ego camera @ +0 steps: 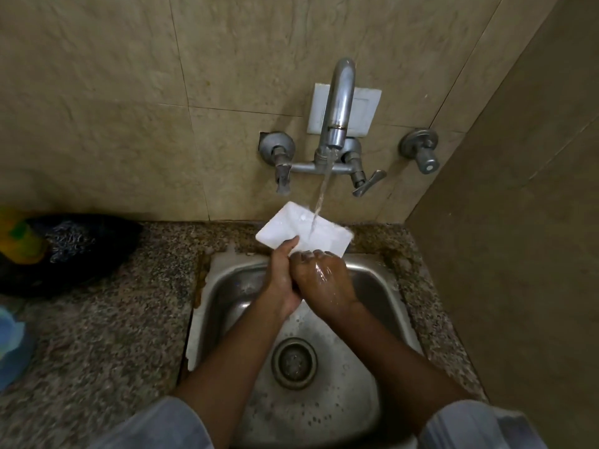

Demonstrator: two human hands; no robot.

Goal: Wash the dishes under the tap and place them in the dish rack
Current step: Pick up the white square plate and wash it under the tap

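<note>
A white rectangular plate (pixel 291 226) is held tilted over the back of the steel sink (pixel 379 283). Water runs from the tap (pixel 338 102) onto the plate's upper right part. My left hand (pixel 281 273) grips the plate's near edge, thumb on its face. My right hand (pixel 324 277), wet, presses against the plate's near right edge beside the left hand; its fingers curl over the rim.
A speckled granite counter (pixel 107 335) surrounds the sink. At the far left lie a dark scrubber or cloth (pixel 74 244), a yellow-green item (pixel 19 241) and something blue (pixel 13 345). Tap handles (pixel 368 183) stick out from the tiled wall. A side wall (pixel 518 254) stands close on the right.
</note>
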